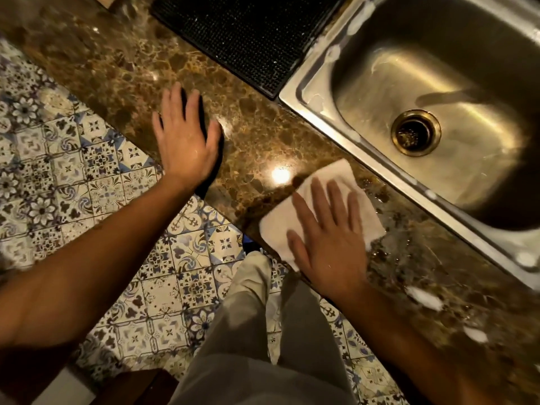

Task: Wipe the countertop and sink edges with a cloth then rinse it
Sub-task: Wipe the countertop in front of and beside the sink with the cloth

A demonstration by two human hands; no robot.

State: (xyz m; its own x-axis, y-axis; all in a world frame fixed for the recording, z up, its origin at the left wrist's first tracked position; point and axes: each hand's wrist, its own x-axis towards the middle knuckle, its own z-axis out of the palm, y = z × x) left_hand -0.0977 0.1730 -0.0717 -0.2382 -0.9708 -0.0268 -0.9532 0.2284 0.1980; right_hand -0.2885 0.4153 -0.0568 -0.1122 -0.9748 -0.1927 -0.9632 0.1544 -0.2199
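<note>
A folded white cloth (330, 182) lies flat on the brown marbled countertop (257, 135), near its front edge and just left of the steel sink (309, 103). My right hand (327, 241) presses flat on the cloth with fingers spread, covering its near half. My left hand (187, 141) rests palm down on the bare counter further left, fingers apart, holding nothing. The counter looks wet around the cloth, and white foam patches (423, 298) sit on it to the right. Foam also dots the sink's rim.
A black rubber mat (248, 33) lies on the counter behind my left hand, against the sink's left rim. The sink basin has a brass drain (415, 133). Patterned floor tiles (87, 171) and my trouser leg (248, 331) show below the counter's edge.
</note>
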